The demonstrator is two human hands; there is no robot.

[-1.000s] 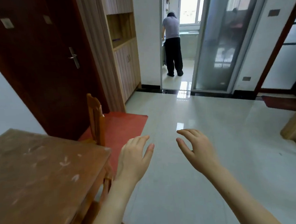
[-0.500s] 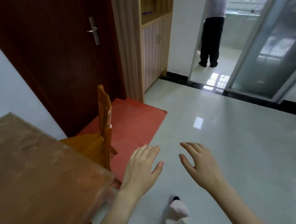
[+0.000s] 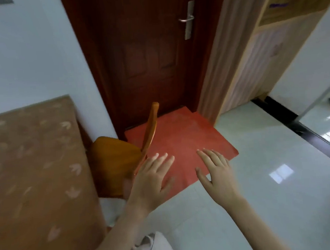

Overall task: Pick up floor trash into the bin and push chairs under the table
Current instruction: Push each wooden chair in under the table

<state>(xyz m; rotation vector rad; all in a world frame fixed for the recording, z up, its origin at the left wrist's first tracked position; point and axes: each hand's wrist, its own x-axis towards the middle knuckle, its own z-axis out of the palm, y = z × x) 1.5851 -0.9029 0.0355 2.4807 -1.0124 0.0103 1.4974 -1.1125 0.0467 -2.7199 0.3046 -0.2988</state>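
Note:
An orange wooden chair (image 3: 114, 159) stands at the far end of the brown table (image 3: 32, 173), its seat partly out from under the tabletop and its backrest (image 3: 152, 125) turned toward the red mat. My left hand (image 3: 152, 178) hovers open just right of the backrest, fingers spread, close to it but not gripping. My right hand (image 3: 216, 172) is open too, held over the mat's near edge. No trash or bin is in sight.
A red mat (image 3: 183, 145) lies before a dark red door (image 3: 151, 53). A wooden cabinet (image 3: 257, 59) stands to the right of it. Glossy pale floor tiles (image 3: 262, 186) stretch to the right. Light trousers (image 3: 155, 248) show at the bottom edge.
The view has swung left and downward toward the chair and door. Both hands have moved forward, and the left one is now beside the chair's backrest.

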